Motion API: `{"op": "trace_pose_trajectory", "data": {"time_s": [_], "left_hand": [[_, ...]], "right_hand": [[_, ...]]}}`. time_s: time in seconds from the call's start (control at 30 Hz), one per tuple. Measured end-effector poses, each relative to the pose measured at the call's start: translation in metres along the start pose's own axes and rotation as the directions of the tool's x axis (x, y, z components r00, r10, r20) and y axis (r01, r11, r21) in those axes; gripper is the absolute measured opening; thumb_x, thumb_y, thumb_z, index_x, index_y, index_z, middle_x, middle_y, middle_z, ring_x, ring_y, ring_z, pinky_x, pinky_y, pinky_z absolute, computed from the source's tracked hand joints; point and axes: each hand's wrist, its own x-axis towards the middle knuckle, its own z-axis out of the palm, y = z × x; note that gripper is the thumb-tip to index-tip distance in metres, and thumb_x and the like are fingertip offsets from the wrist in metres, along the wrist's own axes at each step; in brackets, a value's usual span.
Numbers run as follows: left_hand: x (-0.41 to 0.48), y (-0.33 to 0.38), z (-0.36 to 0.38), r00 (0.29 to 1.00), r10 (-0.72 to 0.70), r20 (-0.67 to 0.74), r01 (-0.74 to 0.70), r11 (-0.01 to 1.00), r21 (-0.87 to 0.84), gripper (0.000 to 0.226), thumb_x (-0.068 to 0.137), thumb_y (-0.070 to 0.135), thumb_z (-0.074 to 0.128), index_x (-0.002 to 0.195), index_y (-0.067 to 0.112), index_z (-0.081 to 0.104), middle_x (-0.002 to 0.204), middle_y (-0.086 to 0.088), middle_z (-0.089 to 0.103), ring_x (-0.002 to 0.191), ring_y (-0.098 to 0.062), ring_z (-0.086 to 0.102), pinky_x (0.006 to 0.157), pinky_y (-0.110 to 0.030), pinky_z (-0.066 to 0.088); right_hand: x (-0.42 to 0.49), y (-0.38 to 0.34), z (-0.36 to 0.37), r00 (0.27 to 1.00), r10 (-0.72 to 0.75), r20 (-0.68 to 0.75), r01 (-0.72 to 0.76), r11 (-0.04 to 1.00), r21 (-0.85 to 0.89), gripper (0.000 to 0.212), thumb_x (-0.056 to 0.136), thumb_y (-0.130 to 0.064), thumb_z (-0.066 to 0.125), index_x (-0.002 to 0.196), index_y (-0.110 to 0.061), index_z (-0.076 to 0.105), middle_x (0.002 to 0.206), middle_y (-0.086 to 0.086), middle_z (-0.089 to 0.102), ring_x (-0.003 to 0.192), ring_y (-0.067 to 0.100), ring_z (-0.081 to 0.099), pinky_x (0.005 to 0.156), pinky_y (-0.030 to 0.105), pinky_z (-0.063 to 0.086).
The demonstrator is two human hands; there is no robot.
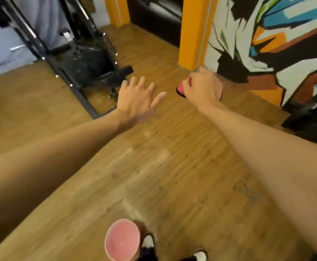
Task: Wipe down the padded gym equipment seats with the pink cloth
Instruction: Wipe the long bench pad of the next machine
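Overhead, one pink cloth (180, 89) (bunched) sits gripped in right hand (201, 85); left hand (137, 98) fingers spread wide.

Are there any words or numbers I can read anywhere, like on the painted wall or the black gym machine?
None can be read.
Painted wall: only coloured shapes, no letters.
Black gym machine: no label shows; it is blurred.
Pink cloth in the right hand: no writing visible.

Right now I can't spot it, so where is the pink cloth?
In the head view, the pink cloth is bunched in the right hand, right of centre above the wooden floor, near the base of the orange pillar.
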Motion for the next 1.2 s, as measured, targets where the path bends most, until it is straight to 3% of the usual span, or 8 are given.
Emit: {"op": "trace_pose_trajectory", "data": {"time_s": [0.23,0.57,0.77,1.03,1.2], "left_hand": [[-0.078,-0.096,0.034,0.968,-0.248,0.032,0.247,0.968,0.047,0.078,0.1,0.068,0.004,0.122,0.019,0.061,0.124,-0.016,0.06,0.11,-0.039,0.056,0.091,-0.049,0.042],[-0.097,-0.194,0.074,0.894,-0.447,0.038,0.445,0.894,0.053,0.068,0.105,0.066,0.014,0.121,0.02,0.061,0.121,-0.015,0.061,0.108,-0.038,0.057,0.088,-0.048,0.041],[-0.057,-0.288,0.125,0.861,-0.504,0.066,0.499,0.863,0.078,0.071,0.105,0.067,0.01,0.119,0.02,0.06,0.117,-0.014,0.062,0.104,-0.036,0.057,0.087,-0.048,0.042],[0.044,-0.376,0.154,0.864,-0.482,0.144,0.478,0.876,0.065,0.072,0.105,0.067,0.01,0.131,0.02,0.058,0.126,-0.013,0.06,0.112,-0.034,0.056,0.094,-0.049,0.041],[0.117,-0.428,0.164,0.883,-0.446,0.147,0.439,0.895,0.081,0.072,0.105,0.066,0.011,0.132,0.019,0.057,0.126,-0.013,0.06,0.112,-0.034,0.056,0.093,-0.048,0.04]], "right_hand": [[-0.001,-0.117,0.06,0.954,-0.29,0.079,0.282,0.954,0.098,0.038,0.098,-0.038,0.045,0.102,-0.014,0.075,0.107,0.008,0.062,0.102,0.028,0.057,0.078,0.037,0.044],[0.029,-0.232,0.135,0.864,-0.47,0.182,0.463,0.882,0.081,0.036,0.101,-0.036,0.045,0.105,-0.014,0.074,0.109,0.005,0.063,0.103,0.024,0.057,0.078,0.038,0.046],[0.089,-0.304,0.207,0.803,-0.552,0.223,0.559,0.828,0.036,0.036,0.102,-0.035,0.045,0.103,-0.015,0.074,0.109,0.006,0.063,0.102,0.025,0.057,0.079,0.039,0.047],[0.198,-0.355,0.267,0.794,-0.572,0.205,0.578,0.815,0.036,0.038,0.101,-0.039,0.045,0.096,-0.015,0.074,0.098,0.004,0.061,0.092,0.021,0.057,0.074,0.038,0.049],[0.269,-0.373,0.303,0.798,-0.552,0.242,0.565,0.825,0.019,0.038,0.101,-0.039,0.044,0.098,-0.015,0.073,0.102,0.005,0.061,0.096,0.023,0.057,0.08,0.042,0.052]]}}
